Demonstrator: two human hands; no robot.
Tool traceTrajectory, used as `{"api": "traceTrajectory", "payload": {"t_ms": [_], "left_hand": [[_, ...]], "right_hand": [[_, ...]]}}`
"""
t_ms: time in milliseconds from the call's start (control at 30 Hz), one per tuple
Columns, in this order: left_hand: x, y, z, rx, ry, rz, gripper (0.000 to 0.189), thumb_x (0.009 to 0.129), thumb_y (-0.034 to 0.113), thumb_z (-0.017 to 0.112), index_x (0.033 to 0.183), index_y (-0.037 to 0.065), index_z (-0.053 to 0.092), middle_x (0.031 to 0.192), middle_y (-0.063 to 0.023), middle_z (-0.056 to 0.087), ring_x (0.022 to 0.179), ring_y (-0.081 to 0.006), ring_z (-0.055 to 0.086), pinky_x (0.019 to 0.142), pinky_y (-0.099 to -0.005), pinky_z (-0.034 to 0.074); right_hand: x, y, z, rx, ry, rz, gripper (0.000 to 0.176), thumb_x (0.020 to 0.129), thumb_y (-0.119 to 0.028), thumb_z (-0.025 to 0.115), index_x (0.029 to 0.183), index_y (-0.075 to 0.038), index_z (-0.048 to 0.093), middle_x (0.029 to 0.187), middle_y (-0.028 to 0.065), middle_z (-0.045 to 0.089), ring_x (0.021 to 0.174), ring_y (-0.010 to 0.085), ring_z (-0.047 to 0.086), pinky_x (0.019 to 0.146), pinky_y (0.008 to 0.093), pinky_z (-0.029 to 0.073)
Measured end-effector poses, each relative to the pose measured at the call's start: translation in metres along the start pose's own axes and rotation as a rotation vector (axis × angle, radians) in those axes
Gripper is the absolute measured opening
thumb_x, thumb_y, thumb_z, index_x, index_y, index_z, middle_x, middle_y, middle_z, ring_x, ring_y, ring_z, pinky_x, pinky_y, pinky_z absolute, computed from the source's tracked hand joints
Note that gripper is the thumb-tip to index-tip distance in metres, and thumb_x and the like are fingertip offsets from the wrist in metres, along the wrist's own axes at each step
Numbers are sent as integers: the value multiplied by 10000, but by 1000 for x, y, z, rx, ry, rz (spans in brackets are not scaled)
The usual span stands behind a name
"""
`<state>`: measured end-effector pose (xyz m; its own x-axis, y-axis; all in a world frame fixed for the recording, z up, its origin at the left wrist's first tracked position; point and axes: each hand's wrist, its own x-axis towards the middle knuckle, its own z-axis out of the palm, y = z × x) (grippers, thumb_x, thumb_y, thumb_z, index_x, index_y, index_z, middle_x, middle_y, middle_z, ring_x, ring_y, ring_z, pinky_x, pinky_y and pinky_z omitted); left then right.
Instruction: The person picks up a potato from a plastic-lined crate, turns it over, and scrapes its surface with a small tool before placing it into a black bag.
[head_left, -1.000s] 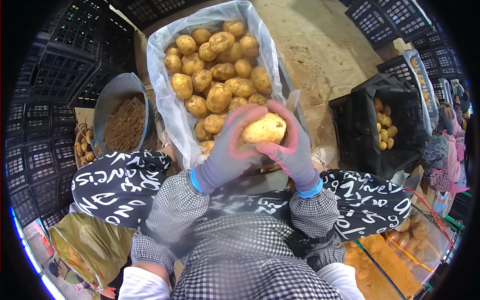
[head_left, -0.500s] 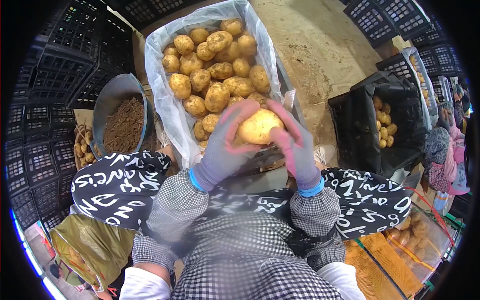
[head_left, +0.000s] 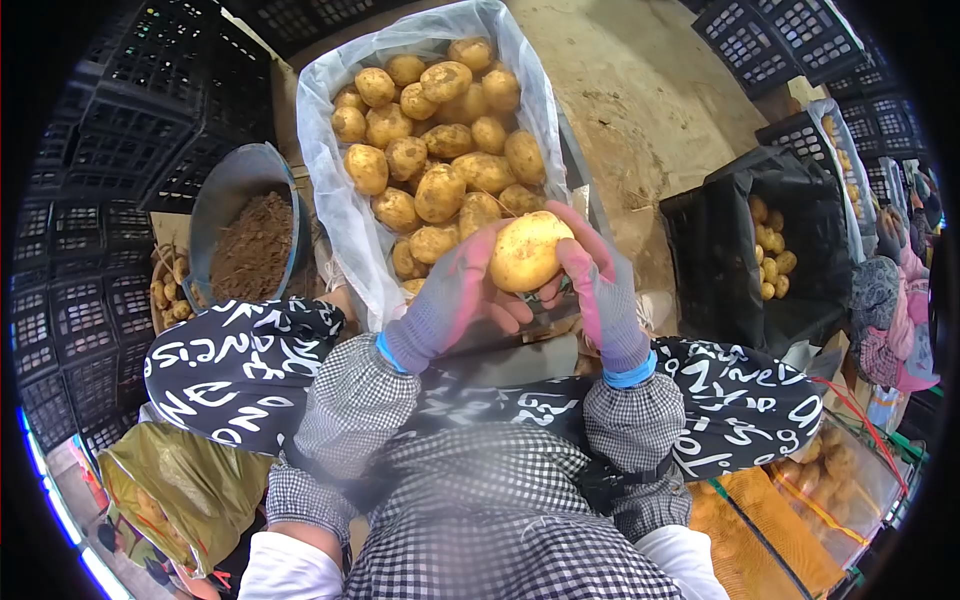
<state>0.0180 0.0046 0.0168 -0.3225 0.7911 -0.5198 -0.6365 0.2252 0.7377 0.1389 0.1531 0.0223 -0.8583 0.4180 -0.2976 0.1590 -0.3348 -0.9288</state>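
A large pale-yellow potato (head_left: 528, 252) with a few dark specks is held up in front of me, over the near edge of the lined crate. My right hand (head_left: 607, 295), in a grey and pink glove, grips its right side between thumb and fingers. From the left, my left hand (head_left: 450, 302), gloved alike, cups it, the thumb at its side and the fingertips curled beneath. Just beyond lie several soil-marked potatoes (head_left: 440, 192) in the crate's white liner (head_left: 335, 190).
A bucket of brown soil (head_left: 250, 250) stands at left, beside stacked black crates (head_left: 130, 110). To the right, a black-lined crate (head_left: 700, 250) holds several potatoes. An orange mesh sack (head_left: 765, 535) and an olive bag (head_left: 190, 490) lie near my sides. Other people (head_left: 885, 320) are at far right.
The potato has been turned in my hands and moved slightly right. My left fingers have shifted lower beneath it, while my right fingers have closed around its right side.
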Motion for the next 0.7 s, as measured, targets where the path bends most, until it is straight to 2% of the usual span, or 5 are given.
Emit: {"api": "traceTrajectory", "payload": {"t_ms": [233,433,600,667,700], "left_hand": [[1,1,0,-39,47,-30,533,1032,475,330,1361,72,444,1007,-143,649,665,-205,662,549,-292,568],[2,-4,-2,-23,76,-40,566,1024,501,336,1377,71,440,1041,-145,647,677,-211,669,566,-296,575],[5,-32,7,109,108,167,634,998,556,396,1382,53,431,1089,-145,622,707,-178,652,560,-260,548],[2,-31,17,87,185,144,616,1002,542,393,1378,56,438,1073,-132,624,718,-167,645,568,-248,542],[6,-32,7,-22,85,47,609,1001,530,413,1390,62,432,1108,-127,619,791,-165,647,590,-257,555]], "right_hand": [[2,2,4,-10,61,30,496,1029,-339,472,1376,14,505,956,75,650,658,86,592,597,218,507],[4,6,3,17,67,57,494,1007,-350,526,1354,2,529,958,82,650,680,92,600,598,221,511],[10,41,8,-437,178,-242,473,986,-376,565,1298,-21,574,978,80,653,667,82,599,586,206,506],[12,46,-3,-408,158,-174,476,984,-381,566,1300,-26,570,1006,79,650,658,77,596,574,202,503],[9,36,-8,-214,123,-4,479,985,-381,564,1307,-26,564,1019,78,648,654,75,594,568,202,501]]}}
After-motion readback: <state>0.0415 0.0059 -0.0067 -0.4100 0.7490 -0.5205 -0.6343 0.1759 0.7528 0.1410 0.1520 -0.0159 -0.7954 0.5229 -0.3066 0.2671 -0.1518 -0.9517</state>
